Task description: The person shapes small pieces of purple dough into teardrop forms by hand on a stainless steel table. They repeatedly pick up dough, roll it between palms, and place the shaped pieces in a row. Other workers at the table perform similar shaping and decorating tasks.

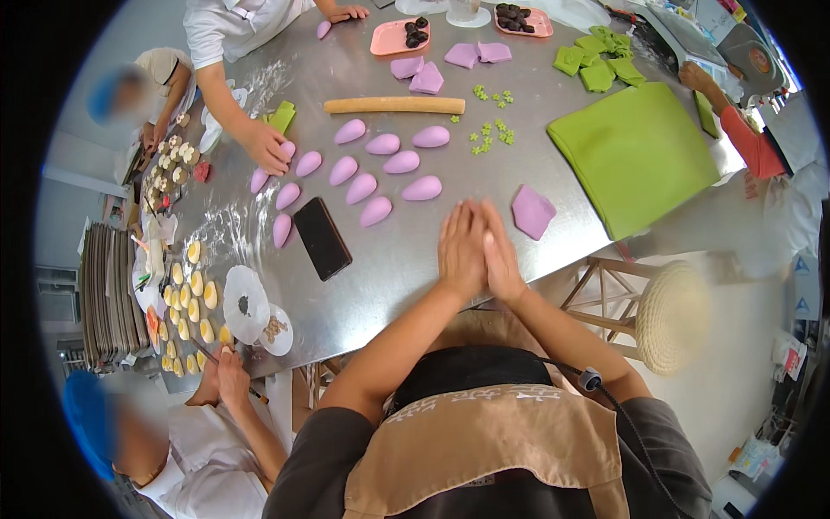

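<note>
My left hand (462,251) and my right hand (501,264) are pressed palm to palm over the near edge of the metal table, fingers stretched forward. Whatever lies between the palms, if anything, is hidden. Just right of them sits a flat, irregular piece of purple dough (533,212). Several smooth purple dough teardrops (422,188) lie in loose rows ahead and to the left. A black phone (322,238) rests left of my hands. Farther away, a wooden rolling pin (393,105) lies crosswise, with tiny green dough flowers (493,136) near its right end.
A folded green dough sheet (635,160) covers the right side. Purple flat pieces (426,78), green squares (596,73) and a pink tray (389,39) stand beyond. A co-worker's hand (264,145) touches a teardrop at left. Another co-worker works beside yellow-and-white pieces (197,284). A stool (670,316) stands right.
</note>
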Demonstrator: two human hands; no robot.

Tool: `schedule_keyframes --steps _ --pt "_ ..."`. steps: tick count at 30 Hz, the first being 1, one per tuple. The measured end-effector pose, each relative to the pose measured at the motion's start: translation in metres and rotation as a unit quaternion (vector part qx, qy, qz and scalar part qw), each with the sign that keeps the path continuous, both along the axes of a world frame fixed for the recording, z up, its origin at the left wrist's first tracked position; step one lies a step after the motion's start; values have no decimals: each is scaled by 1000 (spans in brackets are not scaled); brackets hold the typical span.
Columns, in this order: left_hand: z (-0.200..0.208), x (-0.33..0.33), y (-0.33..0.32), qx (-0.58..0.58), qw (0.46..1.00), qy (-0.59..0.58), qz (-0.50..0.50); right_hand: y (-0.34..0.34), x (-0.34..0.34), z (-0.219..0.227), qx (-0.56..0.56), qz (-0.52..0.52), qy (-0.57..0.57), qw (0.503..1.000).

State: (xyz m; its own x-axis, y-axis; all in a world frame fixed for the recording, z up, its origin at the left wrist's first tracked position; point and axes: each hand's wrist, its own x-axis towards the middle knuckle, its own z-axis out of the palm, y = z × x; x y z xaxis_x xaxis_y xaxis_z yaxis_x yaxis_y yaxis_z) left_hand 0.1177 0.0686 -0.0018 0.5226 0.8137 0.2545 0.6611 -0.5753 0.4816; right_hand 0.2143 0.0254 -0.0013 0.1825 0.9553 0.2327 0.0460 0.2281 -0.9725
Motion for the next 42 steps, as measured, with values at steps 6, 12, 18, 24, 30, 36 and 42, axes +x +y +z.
schedule_keyframes --steps 6,12,18,24,30,36,42 --pt "6 -5 15 -138 957 -253 41 16 22 4 -59 -67 187 978" --pt "13 -36 -13 -33 990 -135 -38 -28 78 -3 -8 -255 -57 965" --pt "12 -20 -7 -63 995 -70 -43 -10 90 -11 -23 -300 -228 926" --pt "35 -46 1 -657 542 -524 -5 -10 91 -10 -33 -305 -250 918" --pt "40 -65 -2 -574 700 -420 -63 -10 92 -14 -23 -311 -259 914" --pt "21 -57 -8 -50 994 -33 -94 -7 90 -9 -3 -307 -309 900" --pt "8 -73 -22 -134 947 -285 59 -8 88 -6 1 -307 -299 904"
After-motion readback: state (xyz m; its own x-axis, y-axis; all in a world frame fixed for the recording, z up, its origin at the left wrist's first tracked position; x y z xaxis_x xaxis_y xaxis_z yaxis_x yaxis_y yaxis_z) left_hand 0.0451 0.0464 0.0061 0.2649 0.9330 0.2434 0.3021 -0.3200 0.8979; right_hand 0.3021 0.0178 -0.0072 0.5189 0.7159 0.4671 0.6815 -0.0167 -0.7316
